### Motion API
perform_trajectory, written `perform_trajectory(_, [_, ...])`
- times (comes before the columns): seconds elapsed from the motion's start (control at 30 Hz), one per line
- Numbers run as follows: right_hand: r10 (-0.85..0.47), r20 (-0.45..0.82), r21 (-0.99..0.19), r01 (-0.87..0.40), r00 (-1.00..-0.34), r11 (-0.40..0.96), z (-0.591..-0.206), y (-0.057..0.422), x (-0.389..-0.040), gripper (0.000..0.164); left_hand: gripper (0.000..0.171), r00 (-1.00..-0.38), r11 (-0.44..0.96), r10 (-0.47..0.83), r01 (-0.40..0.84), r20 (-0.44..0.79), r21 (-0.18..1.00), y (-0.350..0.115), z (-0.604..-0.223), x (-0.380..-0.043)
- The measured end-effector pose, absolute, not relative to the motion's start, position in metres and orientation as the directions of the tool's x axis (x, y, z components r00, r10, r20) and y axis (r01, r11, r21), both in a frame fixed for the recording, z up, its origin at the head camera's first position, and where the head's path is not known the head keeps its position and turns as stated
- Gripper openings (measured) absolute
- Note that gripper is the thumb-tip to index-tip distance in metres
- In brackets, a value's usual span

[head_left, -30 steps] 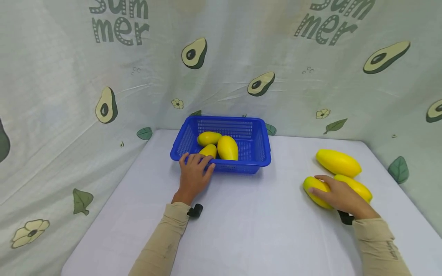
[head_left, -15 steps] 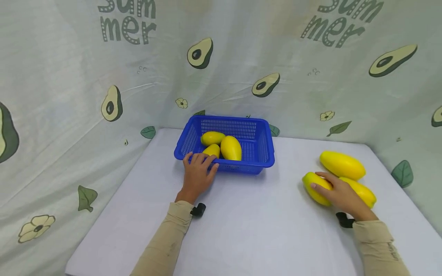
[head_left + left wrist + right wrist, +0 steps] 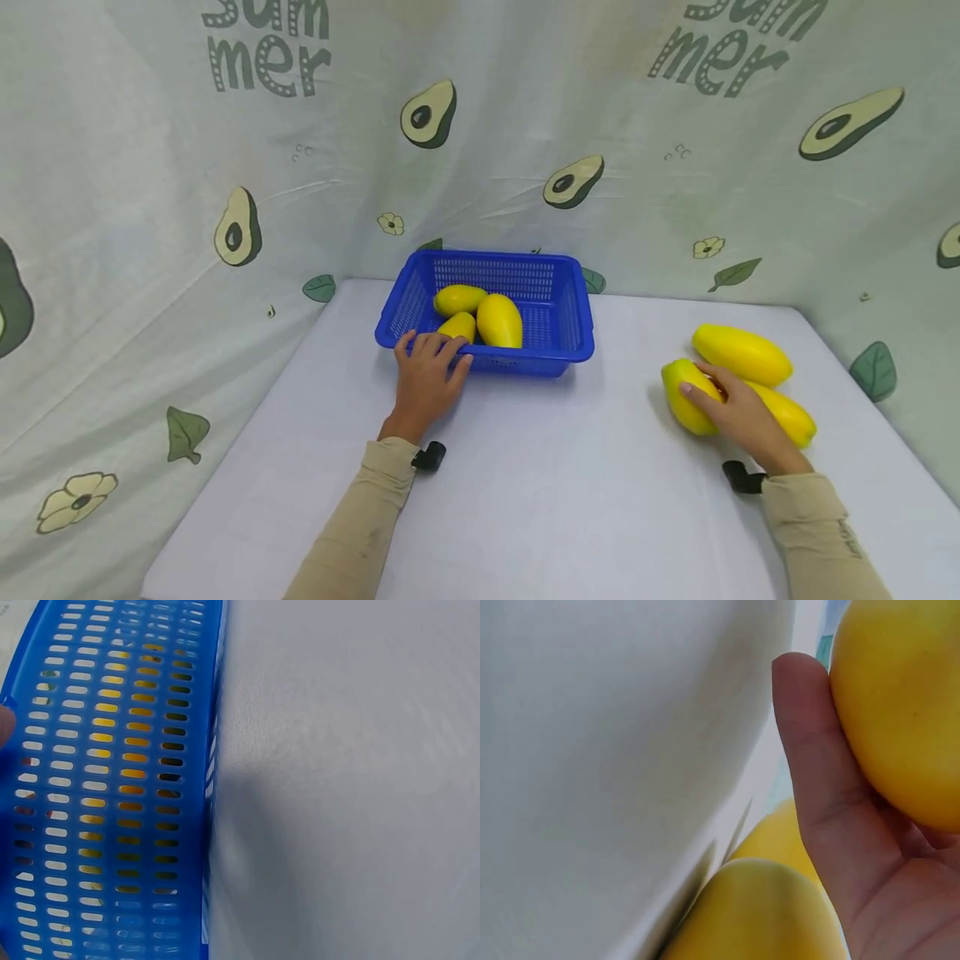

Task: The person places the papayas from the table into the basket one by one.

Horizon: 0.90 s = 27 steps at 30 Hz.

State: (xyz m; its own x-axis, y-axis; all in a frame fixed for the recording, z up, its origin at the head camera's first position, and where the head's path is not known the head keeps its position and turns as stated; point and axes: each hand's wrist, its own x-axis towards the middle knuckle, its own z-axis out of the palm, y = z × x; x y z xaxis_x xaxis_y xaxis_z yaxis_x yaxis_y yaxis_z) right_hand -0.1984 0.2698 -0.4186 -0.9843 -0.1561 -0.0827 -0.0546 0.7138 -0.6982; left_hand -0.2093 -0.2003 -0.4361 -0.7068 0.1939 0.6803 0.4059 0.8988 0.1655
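At the right of the head view my right hand (image 3: pixel 748 418) grips a yellow mango (image 3: pixel 684 402) with a greenish tip. The right wrist view shows the thumb (image 3: pixel 810 742) along the side of this mango (image 3: pixel 907 697), its lower end off the white table. My left hand (image 3: pixel 424 385) holds the near rim of a blue plastic basket (image 3: pixel 525 363), fingers bent over the edge. Inside the basket lie three yellow mangoes (image 3: pixel 498 320), their colour showing through the slotted wall (image 3: pixel 189 825) in the left wrist view.
Two more yellow mangoes, a far one (image 3: pixel 742 353) and a nearer one (image 3: pixel 787 417), lie on the white table (image 3: pixel 570 483) beside my right hand. Behind the basket hangs a pale curtain (image 3: pixel 480 125) printed with avocados, which also runs along both sides.
My right hand has raised the mango slightly from the table and tilted it more upright. The left hand stays at the basket rim. The head view shifted a little.
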Motion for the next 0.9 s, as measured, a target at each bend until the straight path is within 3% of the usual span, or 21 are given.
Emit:
perform_trajectory(0.4, [-0.154,-0.088,-0.728,-0.042,-0.984,0.685,-0.419,0.266,-0.198,0.087,0.03,-0.7,0.888,0.191,0.422,0.688,0.184,-0.199,-0.437,-0.211])
perform_trajectory(0.9, [-0.119,-0.108,-0.815,0.02,-0.987,0.579,-0.392,0.252,-0.217,0.095,0.03,-0.692,0.891,0.192,0.419,0.696,0.171,-0.201,-0.438,-0.21])
